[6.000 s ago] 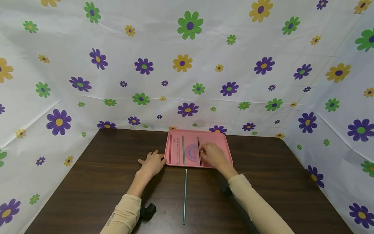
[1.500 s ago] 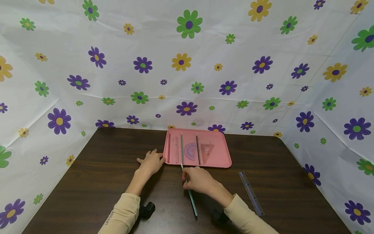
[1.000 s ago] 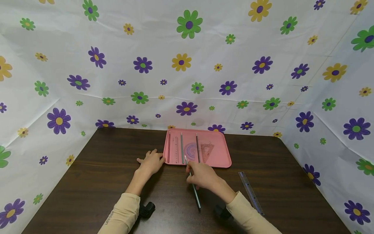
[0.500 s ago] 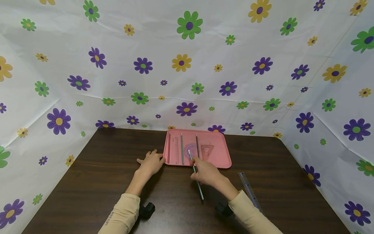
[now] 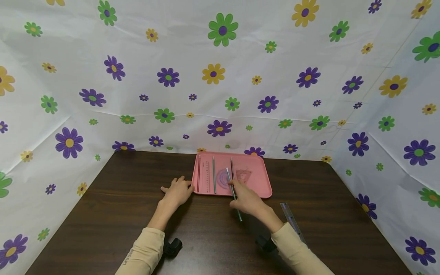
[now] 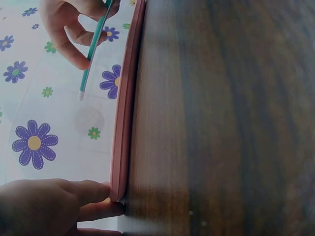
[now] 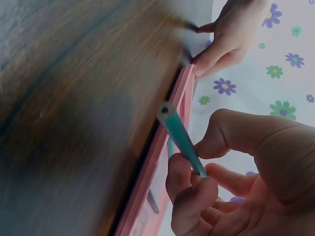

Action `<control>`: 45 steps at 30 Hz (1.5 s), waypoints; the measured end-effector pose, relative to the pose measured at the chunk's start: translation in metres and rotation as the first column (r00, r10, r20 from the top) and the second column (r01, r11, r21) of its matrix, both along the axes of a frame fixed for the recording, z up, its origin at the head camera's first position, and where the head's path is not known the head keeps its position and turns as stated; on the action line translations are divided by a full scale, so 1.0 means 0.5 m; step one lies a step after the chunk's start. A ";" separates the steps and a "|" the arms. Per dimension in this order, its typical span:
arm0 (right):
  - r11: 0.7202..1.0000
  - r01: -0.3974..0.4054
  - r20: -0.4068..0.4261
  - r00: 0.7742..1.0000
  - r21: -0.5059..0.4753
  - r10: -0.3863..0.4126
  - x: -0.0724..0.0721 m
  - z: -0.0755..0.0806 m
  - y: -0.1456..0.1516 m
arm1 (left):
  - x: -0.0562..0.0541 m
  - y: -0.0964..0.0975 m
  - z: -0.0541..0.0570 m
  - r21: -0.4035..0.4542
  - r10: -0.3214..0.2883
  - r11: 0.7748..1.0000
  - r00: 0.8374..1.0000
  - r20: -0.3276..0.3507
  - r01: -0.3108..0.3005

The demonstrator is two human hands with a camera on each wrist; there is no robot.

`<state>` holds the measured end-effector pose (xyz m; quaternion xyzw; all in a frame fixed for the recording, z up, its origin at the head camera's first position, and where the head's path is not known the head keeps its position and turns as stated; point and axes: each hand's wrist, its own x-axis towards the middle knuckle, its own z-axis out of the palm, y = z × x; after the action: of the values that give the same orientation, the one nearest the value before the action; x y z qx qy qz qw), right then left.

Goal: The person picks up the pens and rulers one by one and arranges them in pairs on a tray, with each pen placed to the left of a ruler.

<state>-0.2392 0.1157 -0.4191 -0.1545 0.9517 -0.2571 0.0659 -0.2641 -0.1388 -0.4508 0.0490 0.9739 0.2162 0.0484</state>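
My right hand (image 5: 248,199) pinches a teal pencil (image 7: 179,135) over the front edge of the pink tray (image 5: 259,183). The pencil slants, its white eraser end (image 6: 81,95) pointing toward the back wall and its unsharpened end toward me. My left hand (image 5: 177,192) touches the tray's front left corner with its fingers relaxed. From left to right in the tray lie a dark red pencil (image 5: 199,173), a clear ruler (image 5: 207,177), a green pencil (image 5: 214,175), a purple-tinted protractor (image 5: 222,178), a black pencil (image 5: 232,166) and a clear pinkish set square (image 5: 243,175), partly covered by my right hand.
On the dark wooden table (image 5: 120,210), a second see-through ruler (image 5: 291,217) lies slanted right of the tray, its near end behind my right sleeve. A flower-printed sheet (image 5: 220,95) rises behind the table and along its sides.
My right hand, earlier at the set square in the tray, has picked the teal pencil off the table and carried it forward and right, over the tray's edge. My left hand stays at the corner.
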 end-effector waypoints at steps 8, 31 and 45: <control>0.999 0.024 0.012 1.000 -0.047 -0.023 -0.013 0.001 0.014 | 0.000 -0.001 0.000 0.002 0.001 1.000 1.000 0.001 -0.001; 0.984 0.156 -0.038 0.986 -0.081 -0.160 -0.078 -0.017 0.076 | -0.002 -0.001 -0.001 -0.001 0.003 1.000 1.000 0.009 -0.003; 0.982 0.187 -0.010 0.982 -0.037 -0.187 -0.118 -0.028 0.111 | -0.003 -0.001 -0.004 -0.005 0.006 1.000 1.000 0.013 -0.006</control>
<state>-0.2981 0.1710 -0.4331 -0.0672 0.9576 -0.2784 0.0322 -0.2656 -0.1393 -0.4526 0.0444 0.9742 0.2143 0.0541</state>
